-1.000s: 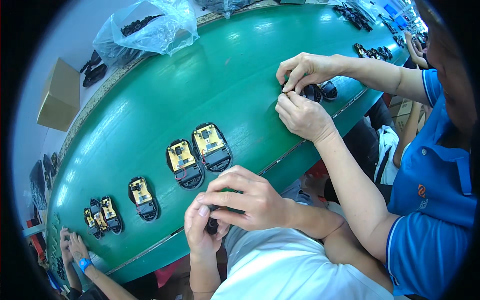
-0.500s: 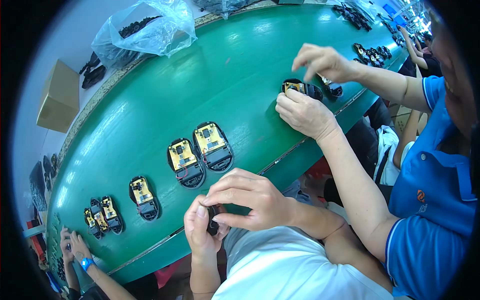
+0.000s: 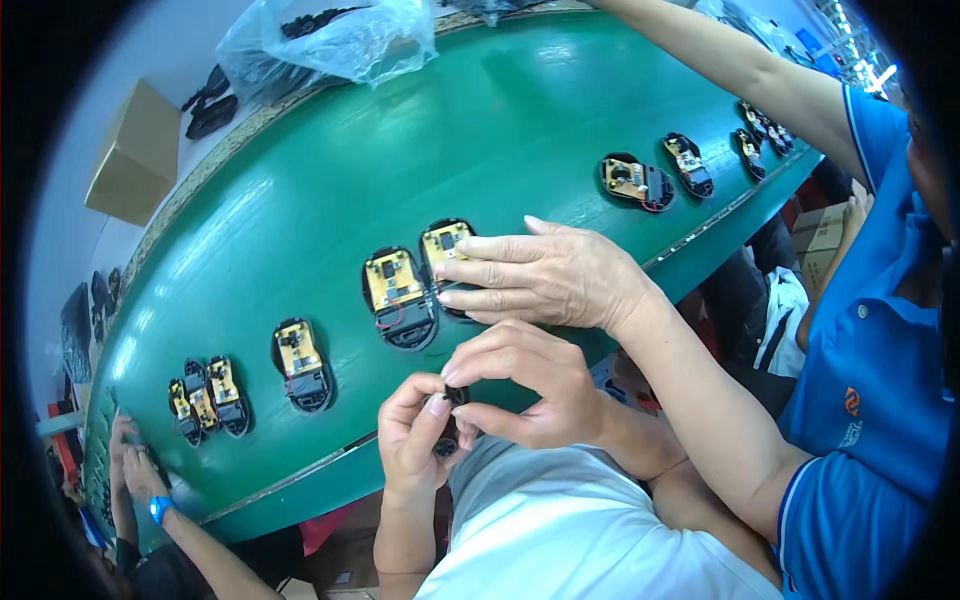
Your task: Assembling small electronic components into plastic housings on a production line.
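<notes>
Just in front of my body, past the table's near edge, a small black plastic part is held; a round end shows low on it. My left hand pinches it between thumb and fingers. With thumb and forefinger curved round its upper end, my right hand grips it from the other side. Fingers cover much of the part, and I cannot make out its exact kind. Beyond my hands, two open computer-mouse bases with yellow circuit boards lie side by side: the left mouse base and the right mouse base.
A co-worker's hand in front of me touches the right mouse base. More mouse bases lie along the green table, including one at left and one at right. A plastic bag and carton stand behind.
The co-worker's near hand has moved left onto the right mouse base; their other arm now reaches far across the table. My hands still hold the black part, its round end now showing.
</notes>
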### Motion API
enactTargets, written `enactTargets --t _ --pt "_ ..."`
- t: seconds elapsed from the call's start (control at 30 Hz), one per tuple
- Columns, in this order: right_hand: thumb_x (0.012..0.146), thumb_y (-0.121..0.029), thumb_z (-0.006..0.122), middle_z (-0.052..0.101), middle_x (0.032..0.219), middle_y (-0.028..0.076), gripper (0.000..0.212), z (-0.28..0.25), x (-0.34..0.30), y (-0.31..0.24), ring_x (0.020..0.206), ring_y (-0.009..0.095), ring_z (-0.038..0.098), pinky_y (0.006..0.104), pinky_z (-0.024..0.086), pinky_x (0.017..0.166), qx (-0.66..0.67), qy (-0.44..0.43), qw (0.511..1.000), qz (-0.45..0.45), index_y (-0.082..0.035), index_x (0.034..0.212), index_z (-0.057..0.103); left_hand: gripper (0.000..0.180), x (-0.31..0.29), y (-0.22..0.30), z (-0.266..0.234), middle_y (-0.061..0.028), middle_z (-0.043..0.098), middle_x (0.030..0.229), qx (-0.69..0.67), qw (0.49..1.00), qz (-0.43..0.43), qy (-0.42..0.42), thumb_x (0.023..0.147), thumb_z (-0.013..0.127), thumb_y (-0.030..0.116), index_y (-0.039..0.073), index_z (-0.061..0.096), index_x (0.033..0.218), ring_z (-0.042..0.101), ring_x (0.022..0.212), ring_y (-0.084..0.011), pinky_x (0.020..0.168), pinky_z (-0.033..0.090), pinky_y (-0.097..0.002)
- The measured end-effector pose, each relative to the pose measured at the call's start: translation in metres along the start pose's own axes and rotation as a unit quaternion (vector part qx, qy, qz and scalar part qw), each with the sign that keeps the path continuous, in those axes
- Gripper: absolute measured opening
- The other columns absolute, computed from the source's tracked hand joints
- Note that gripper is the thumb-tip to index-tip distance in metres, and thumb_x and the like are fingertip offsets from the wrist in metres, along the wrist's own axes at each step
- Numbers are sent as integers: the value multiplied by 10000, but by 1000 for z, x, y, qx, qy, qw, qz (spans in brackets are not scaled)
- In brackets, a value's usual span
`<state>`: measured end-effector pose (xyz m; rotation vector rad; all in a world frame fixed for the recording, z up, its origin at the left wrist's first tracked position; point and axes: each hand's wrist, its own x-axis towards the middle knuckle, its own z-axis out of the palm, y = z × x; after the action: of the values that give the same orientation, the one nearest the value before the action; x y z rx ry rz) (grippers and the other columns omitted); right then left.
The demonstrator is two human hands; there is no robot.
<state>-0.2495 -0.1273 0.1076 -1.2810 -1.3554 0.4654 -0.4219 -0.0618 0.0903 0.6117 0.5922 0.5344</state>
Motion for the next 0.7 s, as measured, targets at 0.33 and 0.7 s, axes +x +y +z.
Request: enactTargets --t 0.33,0.7 --pt "764 -26 830 734 1002 154 308 5 0 -7 889 246 726 331 577 769 12 -12 1000 -15 -15 1044 702 199 -6 2 -4 -42 554 684 2 1000 13 -22 1019 601 153 -42 642 1034 473 528 -86 481 386 -231" --pt "791 -12 803 735 1025 107 267 25 26 4 812 188 712 299 547 690 -83 27 994 68 -28 1044 720 308 29 98 0 -74 515 649 675 664 320 15 820 756 11 78 761 1121 482 566 -163 550 409 -323"
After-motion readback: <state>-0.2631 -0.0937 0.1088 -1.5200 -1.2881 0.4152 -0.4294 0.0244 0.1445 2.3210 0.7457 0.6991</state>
